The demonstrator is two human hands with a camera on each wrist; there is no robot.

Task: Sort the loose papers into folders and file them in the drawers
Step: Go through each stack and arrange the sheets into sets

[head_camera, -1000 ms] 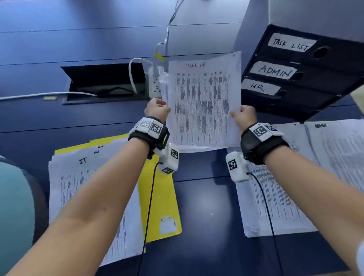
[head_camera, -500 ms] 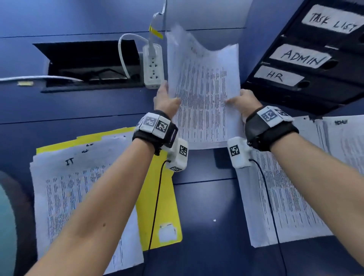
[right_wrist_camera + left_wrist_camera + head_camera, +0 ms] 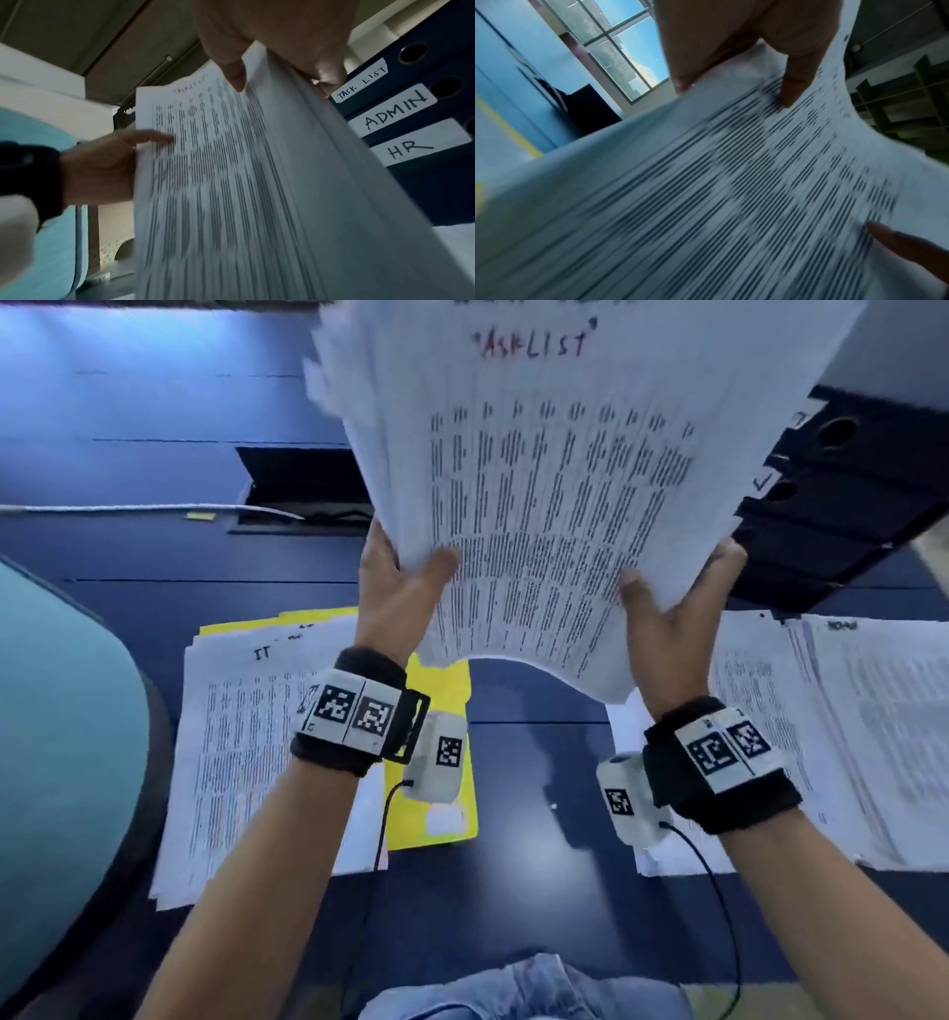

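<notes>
A thick stack of printed papers (image 3: 554, 495) headed "TASKLIST" in red is held up above the dark blue desk (image 3: 513, 891). My left hand (image 3: 405, 588) grips its lower left edge, thumb on the front sheet. My right hand (image 3: 667, 603) grips the lower right edge, thumb on front. The same stack (image 3: 731, 192) fills the left wrist view and the stack (image 3: 231, 182) fills the right wrist view. Dark binders labelled TASK LIST (image 3: 362, 85), ADMIN (image 3: 395, 113) and HR (image 3: 408, 150) lie stacked at the right.
A pile of papers marked "IT" (image 3: 257, 752) lies on a yellow folder (image 3: 436, 814) at the left. More printed sheets (image 3: 832, 742) spread at the right. An open cable hatch (image 3: 303, 495) and a white cable (image 3: 128, 508) sit behind. A teal chair back (image 3: 61, 762) stands at far left.
Both hands have raised the stack up from the desk and closer to the camera; its bottom edge now bows upward between them.
</notes>
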